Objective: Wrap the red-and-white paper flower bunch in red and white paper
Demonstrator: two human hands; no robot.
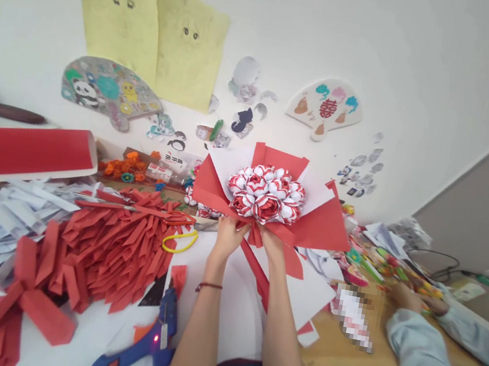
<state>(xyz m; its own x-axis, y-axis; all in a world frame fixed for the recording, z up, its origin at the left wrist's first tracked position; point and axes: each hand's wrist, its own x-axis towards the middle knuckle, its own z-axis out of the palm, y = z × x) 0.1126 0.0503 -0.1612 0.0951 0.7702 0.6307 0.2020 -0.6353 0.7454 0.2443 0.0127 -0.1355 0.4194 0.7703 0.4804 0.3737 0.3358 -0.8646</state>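
Observation:
A paper flower bouquet [266,192] stands before me at the middle of the table, several red-and-white folded blooms inside a red and white paper wrapper [323,222]. My left hand [231,236] grips the base of the wrapper from the left, thumb toward the middle. From the right, my right hand [270,239] is closed round the same base, its fingers partly hidden under the paper. Below the hands, a red paper strip [257,273] runs down over white sheets. Scissors with a yellow handle [179,241] lie just left of my left hand.
A blue glue gun [135,347] with a lit red light lies at front left. Heaps of red paper strips [119,249] and white paper strips [14,224] cover the left side. At right, a co-worker's sleeves [420,365] reach over the wooden table [337,357], near colourful small items.

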